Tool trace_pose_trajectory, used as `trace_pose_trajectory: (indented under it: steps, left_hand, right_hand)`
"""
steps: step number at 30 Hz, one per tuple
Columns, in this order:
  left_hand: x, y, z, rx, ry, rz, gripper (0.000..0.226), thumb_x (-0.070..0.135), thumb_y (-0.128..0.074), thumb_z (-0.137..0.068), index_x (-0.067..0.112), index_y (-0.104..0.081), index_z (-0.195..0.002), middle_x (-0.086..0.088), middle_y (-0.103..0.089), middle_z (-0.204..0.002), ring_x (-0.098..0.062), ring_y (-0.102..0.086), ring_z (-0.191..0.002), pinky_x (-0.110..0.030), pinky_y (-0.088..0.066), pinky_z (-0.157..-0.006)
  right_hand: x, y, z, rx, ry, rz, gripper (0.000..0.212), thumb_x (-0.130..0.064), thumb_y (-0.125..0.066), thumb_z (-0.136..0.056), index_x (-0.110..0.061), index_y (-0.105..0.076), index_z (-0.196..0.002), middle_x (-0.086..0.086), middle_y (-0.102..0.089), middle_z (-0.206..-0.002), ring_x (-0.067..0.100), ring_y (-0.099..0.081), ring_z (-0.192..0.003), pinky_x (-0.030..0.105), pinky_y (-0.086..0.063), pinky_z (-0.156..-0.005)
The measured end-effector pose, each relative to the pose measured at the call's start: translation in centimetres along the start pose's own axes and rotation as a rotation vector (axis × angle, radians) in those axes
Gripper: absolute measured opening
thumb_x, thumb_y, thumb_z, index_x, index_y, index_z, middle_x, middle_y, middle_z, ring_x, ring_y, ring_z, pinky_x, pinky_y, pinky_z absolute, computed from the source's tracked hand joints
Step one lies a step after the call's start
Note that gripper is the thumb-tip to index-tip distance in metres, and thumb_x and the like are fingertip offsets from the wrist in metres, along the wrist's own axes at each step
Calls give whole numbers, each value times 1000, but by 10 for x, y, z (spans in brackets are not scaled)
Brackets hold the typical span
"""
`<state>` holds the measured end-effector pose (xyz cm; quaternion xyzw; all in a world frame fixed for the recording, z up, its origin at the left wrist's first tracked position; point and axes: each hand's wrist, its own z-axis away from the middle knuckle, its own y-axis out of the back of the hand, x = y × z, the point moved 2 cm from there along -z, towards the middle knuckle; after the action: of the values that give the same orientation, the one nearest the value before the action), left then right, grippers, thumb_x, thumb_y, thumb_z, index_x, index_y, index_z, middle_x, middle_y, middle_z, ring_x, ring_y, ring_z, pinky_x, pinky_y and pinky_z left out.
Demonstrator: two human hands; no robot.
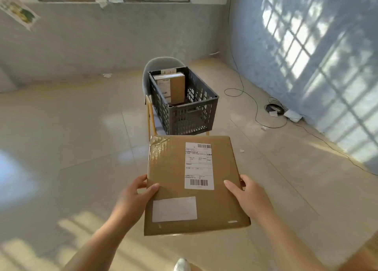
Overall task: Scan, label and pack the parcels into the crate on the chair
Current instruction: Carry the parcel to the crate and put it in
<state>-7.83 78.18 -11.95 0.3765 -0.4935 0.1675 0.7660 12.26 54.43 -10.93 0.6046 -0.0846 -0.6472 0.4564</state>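
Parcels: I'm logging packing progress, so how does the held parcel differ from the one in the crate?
The held parcel lies flat, label up, gripped by the left hand and right hand; the crate parcel stands on edge. The held parcel is outside the crate; the crate parcel is inside it. Both are brown cardboard with white labels.

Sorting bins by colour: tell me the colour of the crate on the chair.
Dark grey crate, with perforated lattice walls; seen in the head view.

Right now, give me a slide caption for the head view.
A labelled parcel held by left hand and right hand before the crate on the chair, boxes standing inside.
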Motion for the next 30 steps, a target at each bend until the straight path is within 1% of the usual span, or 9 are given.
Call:
trace_pose_trajectory:
  steps: [2, 7, 13, 15, 19, 22, 24, 27, 30]
  left_hand:
    - [12, 3, -37, 12, -22, 22, 32, 33, -65, -85, 28, -62, -117, 10, -67, -98, -3, -66, -79, -26, -51, -69]
    - [26, 8, -111, 38, -28, 88, 21, 32, -65, -86, 46, -57, -100, 9, -65, -97, 2, -66, -71, -14, -47, -57]
    - [40, 15, -214, 70, -6, 141, 34, 34, -68, -82, 35, -58, -115, 9, -65, -103, -12, -68, -79, -40, -56, -75]
    - [50, 19, -256, 65, -27, 176, 34, 32, -69, -82, 35, -58, -114, 7, -66, -105, -13, -67, -86, -42, -56, -79]
    - [83, 30, -347, 39, -83, 222, 36, 30, -71, -80, 36, -56, -113, 6, -65, -109, -13, -65, -96, -40, -56, -82]
    - [114, 34, -410, 31, -107, 238, 43, 25, -72, -79, 29, -52, -117, 5, -62, -114, -18, -61, -103, -45, -54, -87]
    - [134, 36, -449, 59, -138, 208, 44, 23, -73, -79, 34, -50, -114, 8, -59, -117, -18, -58, -108, -47, -54, -88]
    - [159, 38, -500, 102, -213, 183, 51, 15, -75, -76, 52, -47, -98, 16, -57, -112, -14, -57, -107, -44, -55, -86]
    - [182, 34, -543, 127, -275, 146, 66, 11, -77, -72, 61, -41, -95, 26, -54, -103, -7, -58, -99, -31, -56, -76]
  right_hand:
    - [-23, 2, -40, -4, 26, 3, 44, -62, -58, -81, -33, -56, -114, -19, -64, -97, 5, -62, -87, 23, -47, -66]
    - [-68, -2, -124, -37, 75, -6, 28, -60, -60, -80, -40, -55, -99, -24, -65, -92, 1, -62, -85, 32, -55, -75]
    - [-117, -13, -221, -39, 100, 3, 29, -58, -60, -81, -41, -54, -103, -25, -62, -93, 0, -60, -87, 31, -54, -73]
    - [-137, -16, -257, -26, 111, -16, 32, -55, -62, -83, -36, -56, -108, -21, -62, -99, 3, -62, -86, 28, -53, -70]
    - [-184, -19, -330, 52, 108, -31, 52, -48, -66, -84, -22, -55, -127, -5, -58, -122, 19, -58, -107, 41, -53, -89]
    - [-218, -15, -382, 82, 89, -110, 49, -33, -73, -83, -18, -55, -125, -1, -61, -120, 21, -59, -106, 42, -51, -91]
    - [-238, -10, -415, 119, 95, -160, 55, -27, -78, -79, -21, -50, -126, -3, -61, -115, 22, -61, -104, 39, -51, -89]
    - [-266, -6, -460, 136, 99, -233, 67, -25, -79, -78, -31, -41, -132, -4, -60, -114, 21, -62, -100, 42, -52, -88]
    - [-281, -1, -505, 90, 89, -459, 51, -31, -73, -83, -30, -47, -126, -3, -66, -112, 18, -64, -103, 48, -50, -94]
